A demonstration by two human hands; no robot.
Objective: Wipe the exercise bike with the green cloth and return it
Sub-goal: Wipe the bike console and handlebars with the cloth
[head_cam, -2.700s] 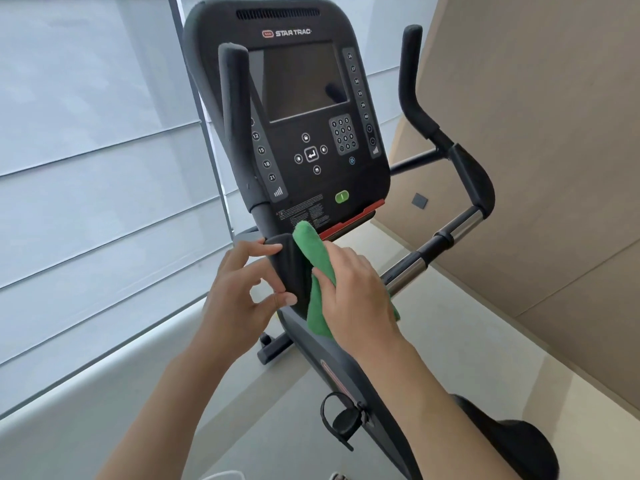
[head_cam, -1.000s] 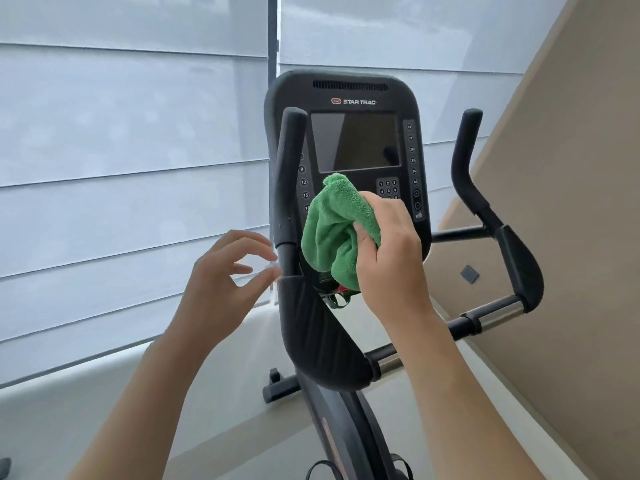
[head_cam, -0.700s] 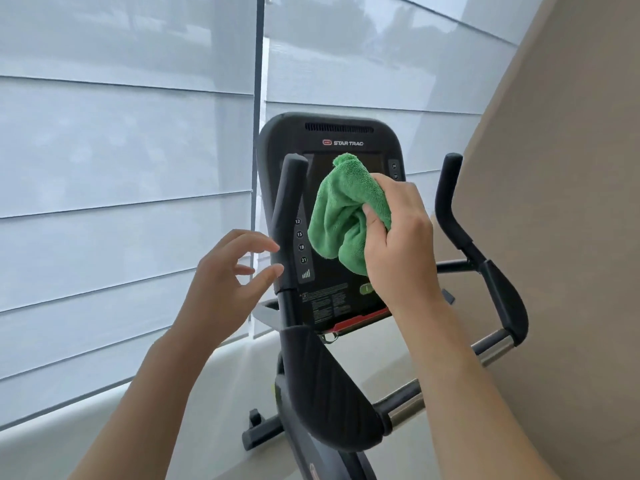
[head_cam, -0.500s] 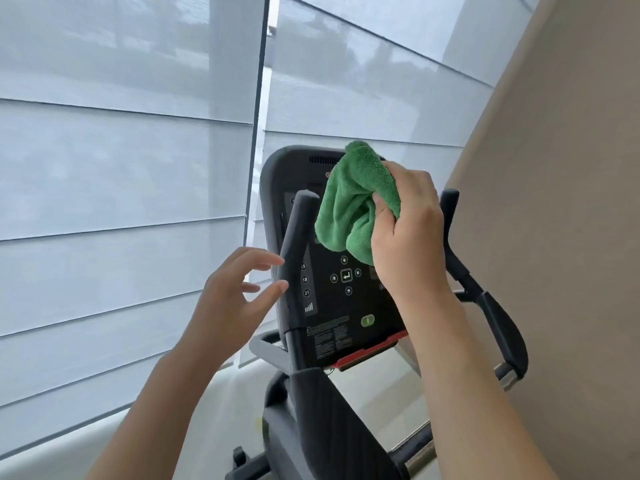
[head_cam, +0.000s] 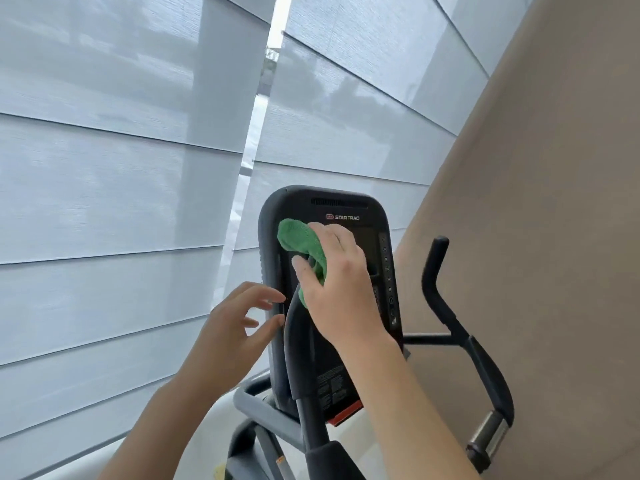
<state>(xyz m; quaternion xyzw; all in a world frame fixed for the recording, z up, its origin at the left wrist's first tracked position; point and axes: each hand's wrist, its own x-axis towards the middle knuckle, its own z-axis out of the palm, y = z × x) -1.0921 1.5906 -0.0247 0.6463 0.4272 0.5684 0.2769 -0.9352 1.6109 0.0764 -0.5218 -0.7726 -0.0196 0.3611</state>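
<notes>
The right hand [head_cam: 341, 289] presses the bunched green cloth [head_cam: 300, 242] against the upper left of the exercise bike's console [head_cam: 349, 211] (the STAR TRAC panel), fingers spread over it and thumb curled into its folds. The left hand [head_cam: 232, 327] hovers just left of the console's edge, fingers loosely spread and holding nothing. The right handlebar [head_cam: 446, 306] stands apart, near the beige wall [head_cam: 554, 202].

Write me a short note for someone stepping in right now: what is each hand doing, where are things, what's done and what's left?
Right hand: presses the green cloth against the upper left of the bike's console.
Left hand: fingers spread, holding nothing, beside the console's left edge.
Done: wiping is under way on the screen area.
Left: the rest of the exercise bike, such as the right handlebar, then return the cloth.
</notes>
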